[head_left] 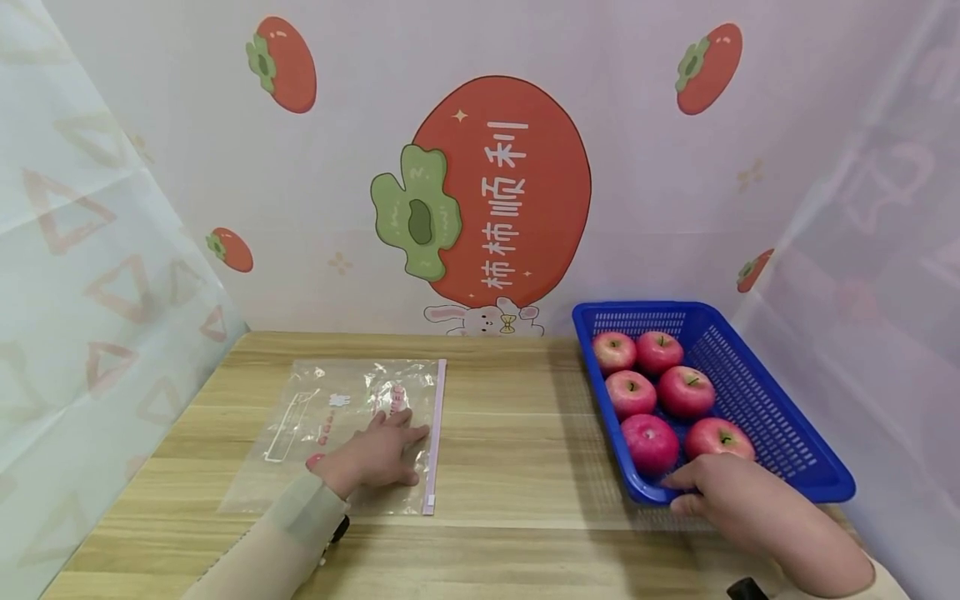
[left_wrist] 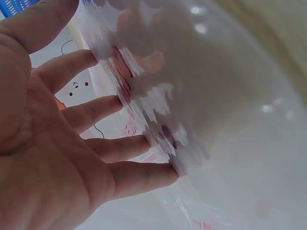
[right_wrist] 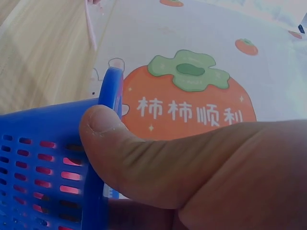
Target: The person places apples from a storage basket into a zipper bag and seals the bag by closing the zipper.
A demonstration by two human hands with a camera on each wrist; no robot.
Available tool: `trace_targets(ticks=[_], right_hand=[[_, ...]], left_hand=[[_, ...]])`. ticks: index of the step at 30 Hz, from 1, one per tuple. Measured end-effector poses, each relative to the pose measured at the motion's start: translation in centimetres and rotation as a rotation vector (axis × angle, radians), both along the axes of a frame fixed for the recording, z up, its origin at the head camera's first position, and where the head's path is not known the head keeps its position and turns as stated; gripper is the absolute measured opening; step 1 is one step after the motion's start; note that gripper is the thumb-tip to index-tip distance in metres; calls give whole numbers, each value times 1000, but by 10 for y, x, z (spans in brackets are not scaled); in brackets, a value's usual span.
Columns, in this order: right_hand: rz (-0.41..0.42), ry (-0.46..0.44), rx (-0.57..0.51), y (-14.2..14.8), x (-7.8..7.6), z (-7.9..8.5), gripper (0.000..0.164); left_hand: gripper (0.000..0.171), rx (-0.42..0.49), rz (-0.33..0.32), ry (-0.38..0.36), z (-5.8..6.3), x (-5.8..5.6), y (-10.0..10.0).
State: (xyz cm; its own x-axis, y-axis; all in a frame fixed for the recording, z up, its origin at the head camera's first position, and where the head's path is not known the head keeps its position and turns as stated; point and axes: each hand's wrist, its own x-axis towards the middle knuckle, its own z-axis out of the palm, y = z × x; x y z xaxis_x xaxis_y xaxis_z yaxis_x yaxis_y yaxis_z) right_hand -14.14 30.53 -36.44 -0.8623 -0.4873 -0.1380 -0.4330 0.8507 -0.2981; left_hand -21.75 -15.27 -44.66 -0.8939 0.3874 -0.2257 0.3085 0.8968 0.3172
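Observation:
A clear zip bag [head_left: 345, 475] with a pink slider strip and printed figures lies flat on the wooden table's left half. My left hand [head_left: 378, 454] rests on it with fingers spread; in the left wrist view the fingertips touch the plastic. On the right stands a blue plastic basket [head_left: 780, 392] with several red apples [head_left: 687, 392] inside. My right hand [head_left: 738, 500] grips the basket's near rim. In the right wrist view the thumb [right_wrist: 103, 127] presses the rim's outer side, and the other fingers are mostly hidden behind the wall.
The wooden table [head_left: 510, 450] reaches back to a wall sheet [head_left: 637, 208] printed with persimmons and a rabbit. Similar sheets hang along the left and right sides. The basket stands close to the right sheet.

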Motion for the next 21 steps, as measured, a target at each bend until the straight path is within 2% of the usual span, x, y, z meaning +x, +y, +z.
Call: trace_targets(ticks=[6,10,18,21], right_hand=[[25,7,-15,-2,3,-5,21],[-14,-26,-3,-4,4,-4,21],[-13,48,8,-6,2,1,21],[-32,27,11,-7,2,2,23]], left_hand=[[76,-11,7,-12,-4,7,0],[75,-16,-3,-11,-7,9,0],[74,-25,-27,16,-2,-3,0],[74,-2,-50,8,-1,-6,-1]])
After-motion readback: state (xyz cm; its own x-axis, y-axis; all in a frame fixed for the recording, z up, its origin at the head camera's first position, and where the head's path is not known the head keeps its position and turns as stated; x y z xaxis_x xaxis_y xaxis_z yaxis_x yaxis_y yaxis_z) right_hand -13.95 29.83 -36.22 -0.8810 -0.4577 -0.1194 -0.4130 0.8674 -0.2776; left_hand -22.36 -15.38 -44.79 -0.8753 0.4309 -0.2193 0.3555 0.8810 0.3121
